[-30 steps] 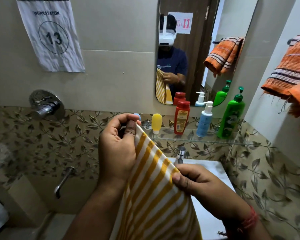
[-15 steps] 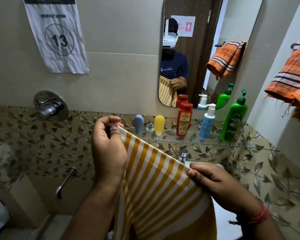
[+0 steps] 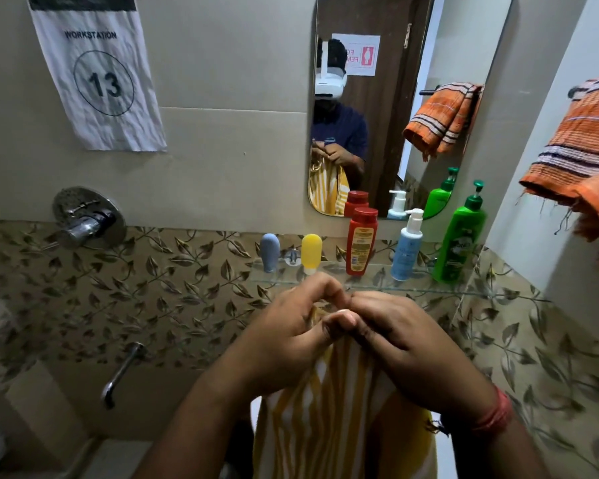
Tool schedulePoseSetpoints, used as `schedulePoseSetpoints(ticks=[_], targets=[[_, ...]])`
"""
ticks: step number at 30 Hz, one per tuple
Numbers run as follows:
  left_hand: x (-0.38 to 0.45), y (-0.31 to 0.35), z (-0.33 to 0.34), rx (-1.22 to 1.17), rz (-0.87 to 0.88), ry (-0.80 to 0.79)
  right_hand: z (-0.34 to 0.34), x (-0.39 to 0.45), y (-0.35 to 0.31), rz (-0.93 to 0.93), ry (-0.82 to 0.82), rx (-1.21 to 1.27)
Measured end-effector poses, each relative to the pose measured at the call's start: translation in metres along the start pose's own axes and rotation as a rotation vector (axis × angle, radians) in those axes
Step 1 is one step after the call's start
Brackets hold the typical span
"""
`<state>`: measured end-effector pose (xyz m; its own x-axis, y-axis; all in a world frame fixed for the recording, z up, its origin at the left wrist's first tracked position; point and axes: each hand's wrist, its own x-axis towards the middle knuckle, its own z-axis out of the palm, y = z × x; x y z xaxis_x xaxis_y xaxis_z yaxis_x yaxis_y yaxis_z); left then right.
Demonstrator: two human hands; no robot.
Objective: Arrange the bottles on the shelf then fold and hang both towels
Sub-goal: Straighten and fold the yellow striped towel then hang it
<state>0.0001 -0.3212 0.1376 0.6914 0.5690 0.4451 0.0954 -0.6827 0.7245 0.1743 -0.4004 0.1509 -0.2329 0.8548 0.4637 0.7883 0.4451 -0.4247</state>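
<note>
Above the sink | left hand (image 3: 284, 337) and right hand (image 3: 405, 344) pinch yellow striped towel (image 3: 329, 426) corners together | step: folding | next: likely halve again, then hang.

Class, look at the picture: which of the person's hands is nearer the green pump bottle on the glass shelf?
Right. The right hand is below and left of the green pump bottle; the left hand lies farther left, beyond it.

Glass shelf (image 3: 367, 283) — five upright bottles (image 3: 361, 240) in a row
</note>
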Motion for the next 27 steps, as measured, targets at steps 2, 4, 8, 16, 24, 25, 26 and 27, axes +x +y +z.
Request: schedulePoseSetpoints(ticks=[2,4,8,16,24,25,26,27], targets=[[0.002,-0.002,-0.003,0.004,0.046,-0.005,-0.002,0.0,0.004,-0.003,0.03,-0.007],[0.003,-0.003,-0.003,-0.032,0.051,-0.015,-0.004,0.0,0.008,0.022,0.035,0.008],[0.011,-0.006,-0.003,-0.089,0.04,0.037,-0.005,0.004,0.015,0.034,0.006,0.114],[0.02,-0.026,-0.023,-0.051,-0.022,0.42,-0.008,-0.009,0.045,0.166,-0.081,0.352],[0.025,-0.048,-0.039,-0.029,-0.102,0.707,-0.019,-0.007,0.056,0.141,-0.189,0.271],[0.024,-0.048,-0.04,-0.01,-0.113,0.717,-0.018,-0.006,0.055,0.124,-0.157,0.232],[0.024,-0.049,-0.041,0.015,-0.128,0.728,-0.016,-0.004,0.054,0.108,-0.11,0.191],[0.023,-0.051,-0.043,0.046,-0.148,0.737,-0.015,-0.003,0.053,0.097,-0.052,0.153]])
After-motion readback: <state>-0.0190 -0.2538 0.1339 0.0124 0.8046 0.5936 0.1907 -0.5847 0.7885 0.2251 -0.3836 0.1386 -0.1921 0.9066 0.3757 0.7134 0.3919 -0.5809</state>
